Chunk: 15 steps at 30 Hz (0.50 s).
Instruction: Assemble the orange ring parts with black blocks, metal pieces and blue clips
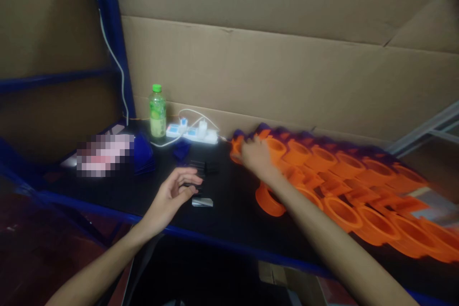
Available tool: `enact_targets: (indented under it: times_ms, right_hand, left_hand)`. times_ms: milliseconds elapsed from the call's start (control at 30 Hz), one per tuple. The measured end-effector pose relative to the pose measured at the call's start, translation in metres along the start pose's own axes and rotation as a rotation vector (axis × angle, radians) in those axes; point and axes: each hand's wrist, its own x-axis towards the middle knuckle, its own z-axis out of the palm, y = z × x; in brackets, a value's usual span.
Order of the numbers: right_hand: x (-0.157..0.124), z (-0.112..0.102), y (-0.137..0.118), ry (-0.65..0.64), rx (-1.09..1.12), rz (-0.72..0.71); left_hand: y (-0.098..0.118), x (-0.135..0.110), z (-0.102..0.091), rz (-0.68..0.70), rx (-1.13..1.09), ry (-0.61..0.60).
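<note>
My left hand point(178, 188) hovers over the black tabletop point(229, 220), palm turned inward. Its fingers are loosely curved and apart from the thumb, with nothing visible between them. Close to its fingertips are several small black pieces point(198, 167) and a flat silvery strip point(202, 202). My right hand point(256, 157) reaches to the left end of the back row of orange ring-shaped plastic parts point(347, 165). It overlaps an orange part point(235, 148) there. Motion blur smears its fingers, so I cannot make out whether they grip it.
More orange parts point(342, 213) form a front row at right. Dark blue pieces point(143, 155) lie at left, beside a pixelated patch. A green-capped bottle point(158, 112) and a white power strip point(210, 136) with cables stand by the cardboard wall point(251, 71). A blue post point(114, 33) rises at left.
</note>
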Motion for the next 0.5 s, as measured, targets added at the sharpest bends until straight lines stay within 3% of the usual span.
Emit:
enact_targets:
  times_ms: [133,367,500]
  right_hand:
    - [-0.003,-0.01,-0.008,0.037,0.067,-0.096]
    - [-0.031,-0.035,-0.028,-0.015,0.25,-0.448]
    - [-0.057,-0.041,-0.004,-0.076,0.281,-0.378]
  left_hand:
    - [0.001,0.0,-0.001,-0.014,0.002,-0.009]
    - [0.004,0.001,-0.002,-0.071,0.081,-0.046]
    - [0.004,0.0,-0.003,-0.081,0.124,-0.06]
